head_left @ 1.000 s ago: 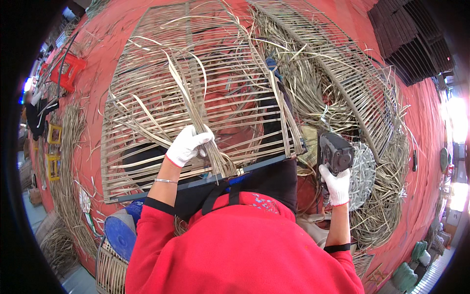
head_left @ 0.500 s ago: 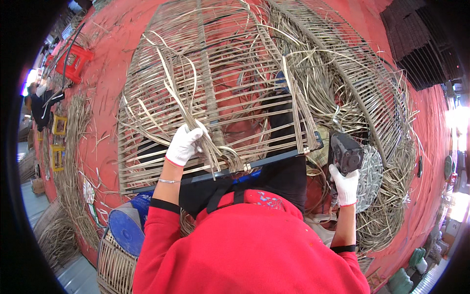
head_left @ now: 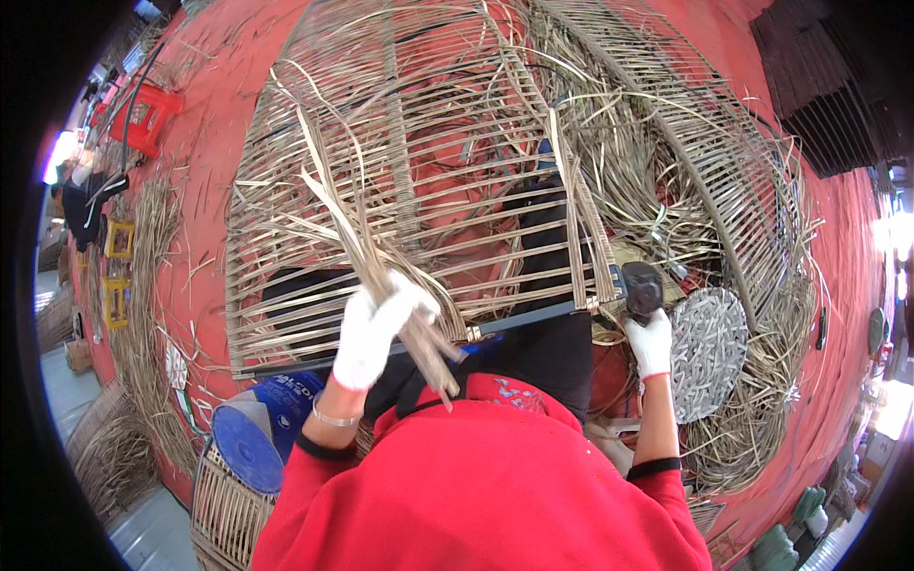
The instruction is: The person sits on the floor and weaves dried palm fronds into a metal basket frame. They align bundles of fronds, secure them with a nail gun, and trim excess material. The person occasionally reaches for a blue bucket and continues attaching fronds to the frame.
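My left hand (head_left: 379, 328), in a white glove, is closed around a bundle of flat tan strips (head_left: 345, 219). Their cut ends stick out below my fist, near my red top. Beneath them, across my lap, lies a large frame (head_left: 405, 181) of thin tan slats with a dark lower rail (head_left: 538, 315). In my gloved right hand (head_left: 650, 347) is a black power tool (head_left: 645, 288), held upright beside the rail's right end. Its exact kind cannot be made out from this angle.
A second slatted panel (head_left: 700, 171) leans at the right over heaped loose strips (head_left: 633, 162). Near my right forearm is a round grey woven disc (head_left: 709, 352). At left stand a blue bucket (head_left: 249, 445), a red stool (head_left: 152, 119) and yellow stools (head_left: 117, 302). Another person (head_left: 84, 205) sits far left.
My left hand has drawn the strip bundle toward my body and slightly right, off the frame's rail. My right hand has shifted left with the tool, which has turned.
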{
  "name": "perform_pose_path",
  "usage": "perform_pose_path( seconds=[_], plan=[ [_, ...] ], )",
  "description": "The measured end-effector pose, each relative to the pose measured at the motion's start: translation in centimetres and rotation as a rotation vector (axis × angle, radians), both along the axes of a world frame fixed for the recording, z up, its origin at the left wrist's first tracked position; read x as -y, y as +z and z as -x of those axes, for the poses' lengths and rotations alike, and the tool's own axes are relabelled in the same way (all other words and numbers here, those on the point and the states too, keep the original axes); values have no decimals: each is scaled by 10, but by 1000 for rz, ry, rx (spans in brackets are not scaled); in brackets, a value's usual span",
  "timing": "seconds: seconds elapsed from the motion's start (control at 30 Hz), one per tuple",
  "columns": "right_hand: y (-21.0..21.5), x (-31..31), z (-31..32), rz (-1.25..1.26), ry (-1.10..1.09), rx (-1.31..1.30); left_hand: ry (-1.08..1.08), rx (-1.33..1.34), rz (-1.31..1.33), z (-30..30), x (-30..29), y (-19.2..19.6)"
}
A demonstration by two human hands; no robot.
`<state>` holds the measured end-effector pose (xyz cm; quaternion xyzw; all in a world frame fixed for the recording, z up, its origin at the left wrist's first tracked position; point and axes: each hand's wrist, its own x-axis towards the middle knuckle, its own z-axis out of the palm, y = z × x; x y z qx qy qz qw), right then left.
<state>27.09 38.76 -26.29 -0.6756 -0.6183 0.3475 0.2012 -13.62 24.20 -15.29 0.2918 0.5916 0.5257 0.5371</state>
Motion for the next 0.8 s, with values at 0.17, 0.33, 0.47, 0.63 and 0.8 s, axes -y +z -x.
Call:
perform_pose_path(
  seconds=[0.17, 0.33, 0.47, 0.63, 0.8],
  plan=[
    [-127, -33, -15, 237, 303, 627, 30, -1130, 44, -19, 76, -29],
    [-264, 0, -44, 256, 438, 733, -130, -1374, 158, -24, 72, -61],
    [-342, 31, -70, 267, 371, 497, -238, -1309, 240, -15, 43, -53],
    [-334, 32, -80, 263, 820, 711, -193, -1427, 236, 17, 29, 24],
    [-210, -67, -28, 244, 859, 910, -160, -1739, -155, 70, 28, 126]
  ],
)
